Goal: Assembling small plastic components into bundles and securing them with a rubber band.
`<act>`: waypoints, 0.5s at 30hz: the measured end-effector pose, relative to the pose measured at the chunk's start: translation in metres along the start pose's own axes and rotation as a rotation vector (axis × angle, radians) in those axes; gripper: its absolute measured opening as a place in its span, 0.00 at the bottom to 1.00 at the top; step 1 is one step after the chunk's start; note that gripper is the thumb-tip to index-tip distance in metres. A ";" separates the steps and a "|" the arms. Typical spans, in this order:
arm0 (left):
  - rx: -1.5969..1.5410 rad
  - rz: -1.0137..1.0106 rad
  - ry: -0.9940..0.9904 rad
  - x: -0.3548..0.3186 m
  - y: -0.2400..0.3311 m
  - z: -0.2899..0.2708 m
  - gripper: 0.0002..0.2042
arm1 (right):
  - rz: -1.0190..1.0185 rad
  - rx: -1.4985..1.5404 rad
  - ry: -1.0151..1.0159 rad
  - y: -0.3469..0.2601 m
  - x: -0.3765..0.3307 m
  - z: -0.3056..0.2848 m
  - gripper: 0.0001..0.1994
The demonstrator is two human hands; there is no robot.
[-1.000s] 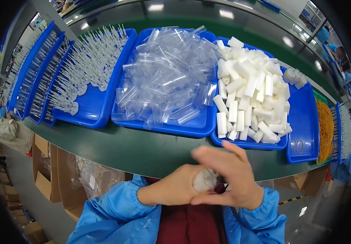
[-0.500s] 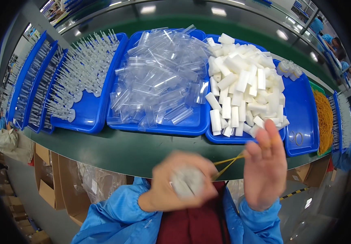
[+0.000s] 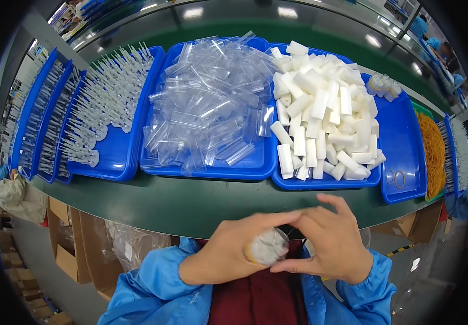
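Observation:
My left hand (image 3: 223, 250) is closed around a rounded bundle of clear plastic pieces (image 3: 268, 247), whose pale, crinkled end faces up. A yellowish rubber band (image 3: 249, 252) shows along the bundle's left edge. My right hand (image 3: 334, 241) curves around the bundle's right side, its thumb at the lower edge and its fingertips meeting those of my left hand. One right finger sticks up and away. Both hands are in front of my body, at the near edge of the green table (image 3: 212, 201). The bundle's underside is hidden.
Along the table stand blue trays of thin-stemmed plastic pieces (image 3: 112, 92), clear plastic sleeves (image 3: 207, 103) and white foam blocks (image 3: 320, 108). Further right, a blue tray (image 3: 402, 124) holds several banded bundles (image 3: 384, 86), beside orange rubber bands (image 3: 430, 151). Cardboard boxes (image 3: 71, 244) stand below left.
My right hand has come left and down onto the bundle. The rubber band stretched between my hands is now close around the bundle. My left hand has moved slightly right.

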State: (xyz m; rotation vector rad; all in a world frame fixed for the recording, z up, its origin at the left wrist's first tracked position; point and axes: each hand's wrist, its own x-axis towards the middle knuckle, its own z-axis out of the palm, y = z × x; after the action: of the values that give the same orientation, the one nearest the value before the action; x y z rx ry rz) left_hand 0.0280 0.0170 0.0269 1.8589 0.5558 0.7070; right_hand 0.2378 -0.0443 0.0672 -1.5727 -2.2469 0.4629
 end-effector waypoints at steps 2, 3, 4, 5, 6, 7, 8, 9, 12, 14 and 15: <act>-0.403 -0.298 -0.042 -0.003 0.001 -0.009 0.24 | -0.123 0.158 -0.215 0.000 -0.006 -0.007 0.18; -0.579 -0.404 -0.129 -0.002 -0.002 -0.014 0.21 | -0.172 0.237 -0.317 0.000 -0.010 -0.009 0.16; -0.824 -0.530 -0.216 -0.004 -0.008 -0.015 0.19 | -0.311 0.466 -0.281 0.000 -0.011 -0.005 0.12; -1.067 -0.656 -0.304 -0.007 -0.017 -0.016 0.18 | -0.389 0.336 -0.150 -0.002 -0.011 -0.005 0.15; -1.137 -0.734 -0.246 -0.011 -0.014 -0.003 0.16 | -0.473 0.211 -0.027 -0.006 -0.008 -0.003 0.17; -1.205 -0.809 -0.181 -0.014 -0.010 0.010 0.16 | -0.555 0.084 0.101 -0.011 -0.003 -0.001 0.20; -1.290 -0.965 -0.159 -0.017 -0.008 0.014 0.16 | -0.541 -0.115 0.354 -0.019 0.002 0.014 0.19; -1.334 -0.980 -0.131 -0.016 -0.008 0.015 0.15 | -0.452 0.017 0.358 -0.015 0.000 0.023 0.21; -1.384 -0.740 0.050 -0.018 0.000 0.016 0.16 | -0.178 0.551 0.151 0.002 0.002 0.027 0.32; -0.729 -0.321 0.345 -0.012 -0.009 0.017 0.19 | 0.143 1.335 0.363 -0.009 0.003 0.059 0.45; -0.603 -0.174 0.417 -0.010 -0.012 0.022 0.27 | 0.335 1.700 0.370 -0.015 0.005 0.064 0.49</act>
State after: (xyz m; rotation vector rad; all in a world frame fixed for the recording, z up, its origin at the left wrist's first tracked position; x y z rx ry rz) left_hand 0.0352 0.0007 0.0066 1.0952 0.6694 1.0211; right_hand 0.1940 -0.0488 0.0182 -0.8278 -0.6196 1.4425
